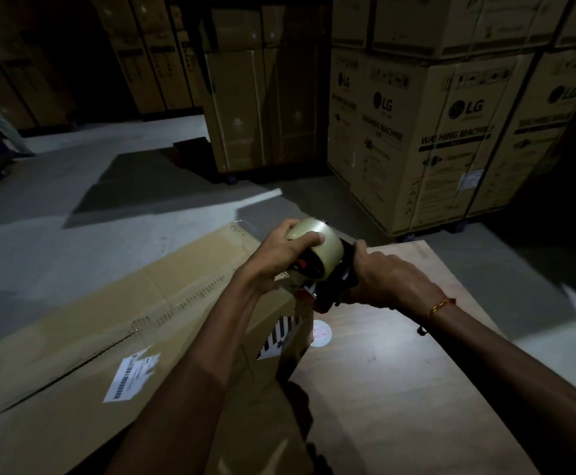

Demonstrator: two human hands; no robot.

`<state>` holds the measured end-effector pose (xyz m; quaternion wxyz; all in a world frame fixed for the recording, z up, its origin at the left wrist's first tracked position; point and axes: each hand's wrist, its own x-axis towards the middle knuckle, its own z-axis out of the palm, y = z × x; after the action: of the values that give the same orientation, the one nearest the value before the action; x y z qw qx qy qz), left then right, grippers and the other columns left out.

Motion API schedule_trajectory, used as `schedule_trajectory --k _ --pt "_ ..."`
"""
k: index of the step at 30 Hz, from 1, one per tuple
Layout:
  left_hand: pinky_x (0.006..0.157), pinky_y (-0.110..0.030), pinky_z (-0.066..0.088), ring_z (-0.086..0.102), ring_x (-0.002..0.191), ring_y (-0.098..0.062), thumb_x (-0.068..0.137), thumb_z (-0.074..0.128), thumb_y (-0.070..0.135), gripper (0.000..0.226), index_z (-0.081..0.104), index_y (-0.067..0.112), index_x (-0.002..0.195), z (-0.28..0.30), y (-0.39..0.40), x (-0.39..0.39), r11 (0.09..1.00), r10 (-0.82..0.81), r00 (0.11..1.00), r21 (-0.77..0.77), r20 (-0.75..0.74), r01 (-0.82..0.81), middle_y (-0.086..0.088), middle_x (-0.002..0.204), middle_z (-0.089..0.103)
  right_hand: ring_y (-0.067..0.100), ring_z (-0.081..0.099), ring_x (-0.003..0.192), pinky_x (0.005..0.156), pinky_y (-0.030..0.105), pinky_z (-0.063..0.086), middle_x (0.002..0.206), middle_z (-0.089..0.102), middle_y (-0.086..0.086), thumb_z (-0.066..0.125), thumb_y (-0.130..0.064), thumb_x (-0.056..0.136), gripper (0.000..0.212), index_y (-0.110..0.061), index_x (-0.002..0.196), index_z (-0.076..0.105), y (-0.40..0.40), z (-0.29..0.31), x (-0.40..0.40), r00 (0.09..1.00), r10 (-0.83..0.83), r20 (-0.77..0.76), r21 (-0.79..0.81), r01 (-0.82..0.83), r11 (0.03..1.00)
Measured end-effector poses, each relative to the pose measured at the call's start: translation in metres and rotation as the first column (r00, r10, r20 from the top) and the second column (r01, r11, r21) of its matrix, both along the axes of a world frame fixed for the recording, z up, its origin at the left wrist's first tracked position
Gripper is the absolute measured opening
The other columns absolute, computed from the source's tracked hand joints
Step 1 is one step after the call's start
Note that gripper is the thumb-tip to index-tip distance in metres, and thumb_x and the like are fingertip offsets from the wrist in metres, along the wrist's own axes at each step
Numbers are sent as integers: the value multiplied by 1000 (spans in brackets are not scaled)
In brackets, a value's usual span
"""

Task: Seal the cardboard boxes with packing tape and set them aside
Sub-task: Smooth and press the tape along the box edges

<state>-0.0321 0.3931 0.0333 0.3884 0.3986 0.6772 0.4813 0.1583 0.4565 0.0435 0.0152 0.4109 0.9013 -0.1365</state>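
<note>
A long flat cardboard box [115, 323] lies in front of me, with a white barcode label [130, 377] on top and a striped label on its right end. A tape dispenser [327, 279] with a roll of clear packing tape [317, 241] sits at the box's right end edge. My left hand [279, 255] is curled over the tape roll. My right hand [386, 279] grips the dispenser's black handle; a gold bracelet is on that wrist.
A pale wooden board or table top [399, 371] lies under and to the right of the box. Stacked LG washing-machine cartons [451, 132] stand at the back right. A tall carton [262, 108] stands in the middle back. Grey concrete floor [74, 217] stretches to the left.
</note>
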Motion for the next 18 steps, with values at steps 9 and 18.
schedule_trajectory --k 9,18 --pt "78 -35 56 62 106 -25 81 74 54 72 43 25 139 8 -8 -8 996 -34 997 -76 63 39 -8 123 57 16 67 71 57 33 58 92 64 1 82 -40 83 65 -17 125 37 0 12 -11 1000 7 21 -50 -6 999" --pt "84 -42 59 63 100 -25 86 72 54 57 52 23 129 15 17 0 994 3 1000 -105 -21 -5 -6 114 59 14 61 66 42 19 46 89 63 6 79 -29 88 62 -26 118 26 18 27 -9 999 -38 14 -336 40 941"
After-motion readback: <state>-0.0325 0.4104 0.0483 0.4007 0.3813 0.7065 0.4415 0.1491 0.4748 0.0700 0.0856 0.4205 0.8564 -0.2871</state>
